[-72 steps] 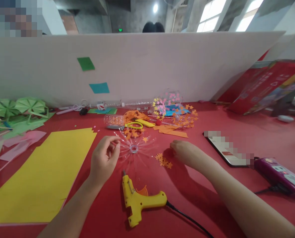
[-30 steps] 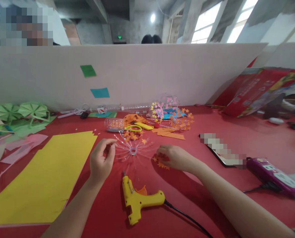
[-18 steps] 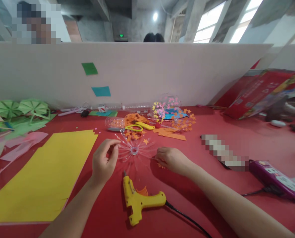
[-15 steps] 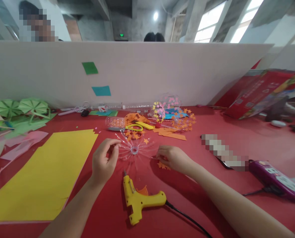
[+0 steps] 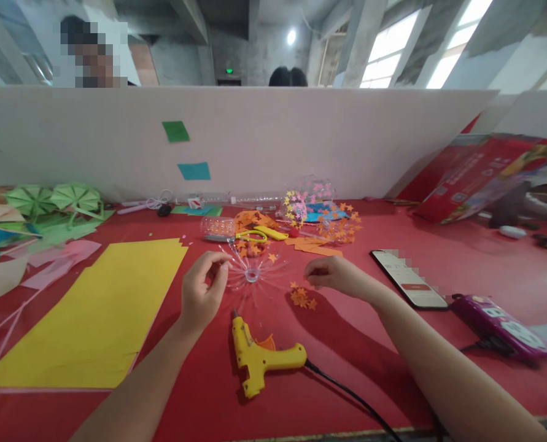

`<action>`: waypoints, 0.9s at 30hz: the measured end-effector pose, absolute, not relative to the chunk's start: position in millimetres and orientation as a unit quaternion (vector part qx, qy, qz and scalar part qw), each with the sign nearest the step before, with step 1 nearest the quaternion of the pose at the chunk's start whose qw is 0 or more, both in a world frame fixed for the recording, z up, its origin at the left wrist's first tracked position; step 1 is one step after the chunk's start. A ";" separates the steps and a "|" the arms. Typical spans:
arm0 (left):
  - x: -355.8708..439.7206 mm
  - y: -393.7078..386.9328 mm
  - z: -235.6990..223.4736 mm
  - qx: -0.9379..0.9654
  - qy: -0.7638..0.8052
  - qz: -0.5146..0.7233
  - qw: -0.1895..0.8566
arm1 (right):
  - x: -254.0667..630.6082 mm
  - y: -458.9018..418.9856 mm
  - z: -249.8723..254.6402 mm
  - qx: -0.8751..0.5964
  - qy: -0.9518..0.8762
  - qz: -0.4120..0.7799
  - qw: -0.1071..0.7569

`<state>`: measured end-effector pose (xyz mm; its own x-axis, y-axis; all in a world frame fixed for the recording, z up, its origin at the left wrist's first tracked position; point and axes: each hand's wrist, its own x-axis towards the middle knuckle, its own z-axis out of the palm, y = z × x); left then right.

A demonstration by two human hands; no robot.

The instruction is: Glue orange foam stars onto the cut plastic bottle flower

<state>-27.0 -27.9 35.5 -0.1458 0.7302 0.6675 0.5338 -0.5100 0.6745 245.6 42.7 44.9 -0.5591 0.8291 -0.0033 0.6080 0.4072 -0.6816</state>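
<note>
The clear plastic bottle top, cut into thin strips that splay outward round its neck ring, lies on the red table. At its left side my left hand is pinched closed at the end of one strip. My right hand hovers to the right of the strips, apart from them, fingers curled together; anything in them is hidden. Just below that hand is a small pile of orange paper stars. One orange star sits at the far strips. A yellow hot glue gun lies on its side in front, nozzle toward the bottle top.
Yellow paper sheets cover the left. Farther back are a yellow cutter, a clear bottle piece and star-decorated plastic. A phone and a purple power strip lie right. A white board stands behind.
My right hand has moved away from the strips, up and to the right, uncovering the orange star pile. My left hand stays at the strips. The view has shifted slightly.
</note>
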 end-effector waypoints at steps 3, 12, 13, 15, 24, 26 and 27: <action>-17.4 -36.3 45.0 0.672 0.463 0.563 0.130 | 233.6 30.5 62.1 -0.424 -0.804 0.356 0.218; 3.3 -46.4 52.6 0.626 0.448 0.468 0.434 | 172.1 -11.4 64.9 -0.251 -0.886 0.059 0.386; 1.7 -45.6 50.9 0.597 0.440 0.475 0.474 | 169.0 -12.3 62.7 -0.228 -0.892 0.022 0.389; -2.3 -43.8 47.9 0.550 0.422 0.486 0.531 | 164.1 -12.7 59.2 -0.205 -0.895 -0.005 0.396; -9.7 -38.8 44.6 0.510 0.397 0.526 0.553 | 154.6 -13.9 58.1 -0.188 -0.894 0.012 0.406; -9.8 -38.0 44.1 0.509 0.400 0.531 0.546 | 154.0 -14.2 56.6 -0.202 -0.892 0.028 0.404; -9.8 -37.8 44.3 0.511 0.405 0.533 0.540 | 153.9 -14.2 55.9 -0.209 -0.891 0.040 0.401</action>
